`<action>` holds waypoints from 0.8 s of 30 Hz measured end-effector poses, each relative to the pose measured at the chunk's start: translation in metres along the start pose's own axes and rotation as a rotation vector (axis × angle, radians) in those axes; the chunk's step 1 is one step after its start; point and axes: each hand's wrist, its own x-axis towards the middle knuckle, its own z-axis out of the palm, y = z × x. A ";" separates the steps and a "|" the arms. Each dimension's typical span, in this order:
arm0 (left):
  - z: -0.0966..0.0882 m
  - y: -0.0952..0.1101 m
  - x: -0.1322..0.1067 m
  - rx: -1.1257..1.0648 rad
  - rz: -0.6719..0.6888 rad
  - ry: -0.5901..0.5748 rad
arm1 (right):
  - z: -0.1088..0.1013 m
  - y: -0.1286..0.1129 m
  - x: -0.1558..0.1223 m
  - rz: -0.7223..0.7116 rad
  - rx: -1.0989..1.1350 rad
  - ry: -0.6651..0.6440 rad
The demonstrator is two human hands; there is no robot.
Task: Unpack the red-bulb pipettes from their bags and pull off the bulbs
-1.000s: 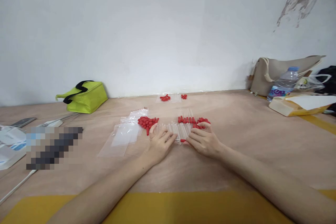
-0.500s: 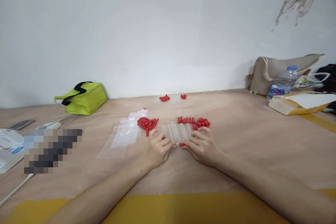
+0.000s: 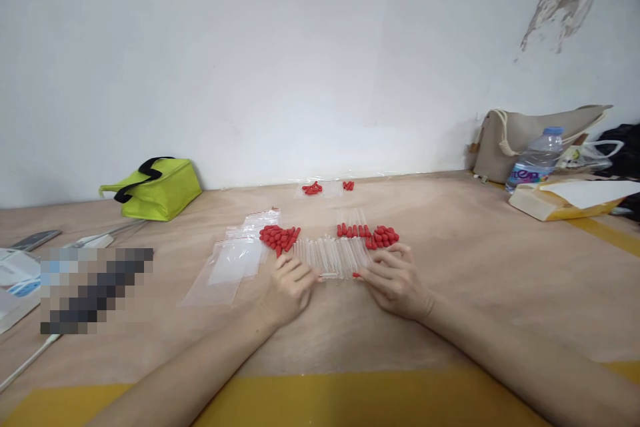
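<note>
My left hand (image 3: 290, 287) pinches a thin clear tube (image 3: 329, 275), whose free end points right. Between the fingers of my right hand (image 3: 400, 282) is a red dropper bulb (image 3: 356, 274), only its tip showing. A gap separates tube and bulb. Just beyond both hands lies a row of clear tubes (image 3: 330, 255), side by side. A heap of red bulbs (image 3: 278, 236) sits at its left, and a second heap (image 3: 385, 236) at its right. Behind the row, several droppers (image 3: 353, 229) lie with red bulbs fitted on their near ends.
Clear zip bags (image 3: 235, 261) lie flat to the left. Near the wall is another bag (image 3: 320, 189) with red bulbs. A lime-green bag (image 3: 163, 190) stands far left. A water bottle (image 3: 535, 160), a beige bag (image 3: 510, 140) and an open packet (image 3: 535, 203) occupy the right.
My hands have moved apart. The tube and the red bulb, end to end between them before, are now separated, the tube in my left fingers and the bulb in my right.
</note>
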 end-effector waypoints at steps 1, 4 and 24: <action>0.000 -0.005 -0.002 -0.030 -0.075 0.004 | -0.002 0.007 0.000 0.064 0.034 0.014; 0.002 -0.020 -0.006 -0.124 -0.331 -0.006 | -0.003 0.033 -0.003 0.377 0.215 0.105; 0.019 -0.035 0.006 -0.124 -0.466 -0.052 | 0.014 0.094 -0.011 1.086 0.208 -0.088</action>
